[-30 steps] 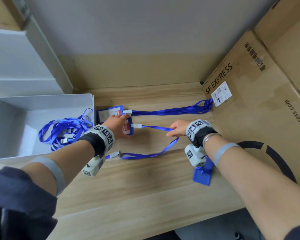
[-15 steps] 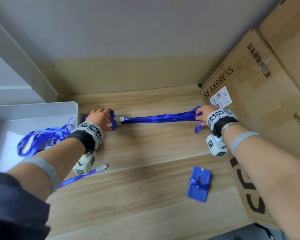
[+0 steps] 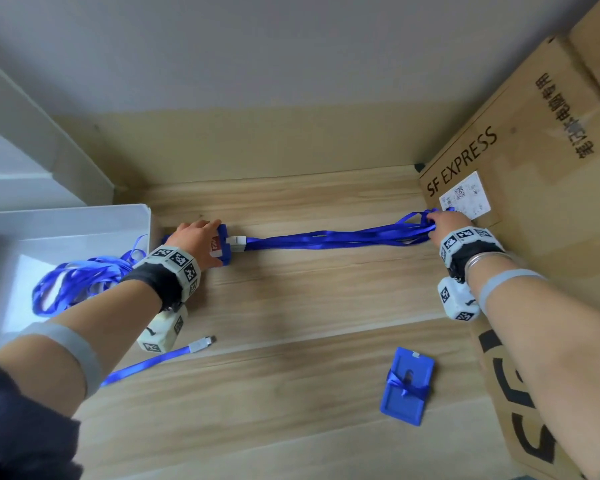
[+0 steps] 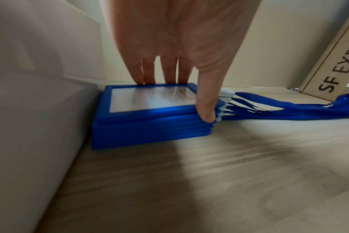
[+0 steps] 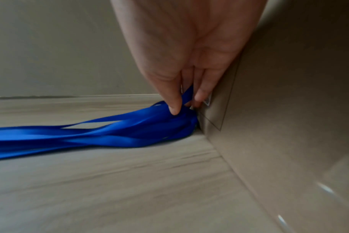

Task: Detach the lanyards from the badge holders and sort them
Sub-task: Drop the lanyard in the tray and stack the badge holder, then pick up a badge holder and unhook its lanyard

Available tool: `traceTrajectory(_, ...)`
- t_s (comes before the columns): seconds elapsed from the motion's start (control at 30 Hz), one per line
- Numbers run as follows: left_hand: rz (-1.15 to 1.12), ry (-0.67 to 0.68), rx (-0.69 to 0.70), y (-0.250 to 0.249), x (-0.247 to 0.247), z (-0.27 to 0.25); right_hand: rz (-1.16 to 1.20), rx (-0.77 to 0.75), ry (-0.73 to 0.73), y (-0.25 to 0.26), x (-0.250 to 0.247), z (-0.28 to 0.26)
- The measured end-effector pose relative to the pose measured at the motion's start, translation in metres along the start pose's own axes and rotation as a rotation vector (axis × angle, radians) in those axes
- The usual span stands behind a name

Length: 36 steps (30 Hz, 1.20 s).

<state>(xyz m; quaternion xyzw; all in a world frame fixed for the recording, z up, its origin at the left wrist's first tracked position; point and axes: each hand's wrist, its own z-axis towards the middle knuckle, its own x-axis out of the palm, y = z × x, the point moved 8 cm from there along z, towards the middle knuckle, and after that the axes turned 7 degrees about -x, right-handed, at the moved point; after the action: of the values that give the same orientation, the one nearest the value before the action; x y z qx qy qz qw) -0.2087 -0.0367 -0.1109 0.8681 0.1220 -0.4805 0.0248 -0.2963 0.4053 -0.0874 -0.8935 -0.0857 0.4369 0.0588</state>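
- Head view: the left hand rests on a stack of blue plastic badge holders at nine o'clock on the pale wood-grain tabletop, beside a white plastic bin.
- Left wrist view: four straight fingers touch the stack's far edge, and the thumb presses its near corner by the white clips.
- Right wrist view: the right hand pinches the bundle of blue ribbon lanyards between thumb and fingertips, against a brown cardboard shipping box at three o'clock.
- Head view: a loose blue lanyard lies at seven o'clock, and one ribbon-wrapped blue badge holder at five.
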Motion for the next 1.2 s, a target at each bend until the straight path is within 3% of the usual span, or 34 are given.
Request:
traceTrajectory(0.3,-0.015,-0.008,-0.012,0.000,0.000,-0.002,0.173,-0.036,-0.061,-0.001,0.006,-0.003)
traceTrajectory(0.5,-0.080,-0.116,0.045,-0.012,-0.009,-0.017,0.340,-0.037,-0.293,-0.004,-0.018,-0.030)
traceTrajectory(0.7,-0.185,-0.228,0.160,-0.041,-0.006,-0.043,0.430,-0.046,-0.118,0.017,0.016,-0.060)
traceTrajectory(0.97,-0.209,-0.062,0.293,-0.059,0.033,-0.080,0.531,-0.143,0.121,0.055,0.089,-0.111)
traceTrajectory(1.2,-0.169,0.104,0.356,-0.066,0.067,-0.108,0.397,-0.119,0.298,0.061,0.137,-0.143)
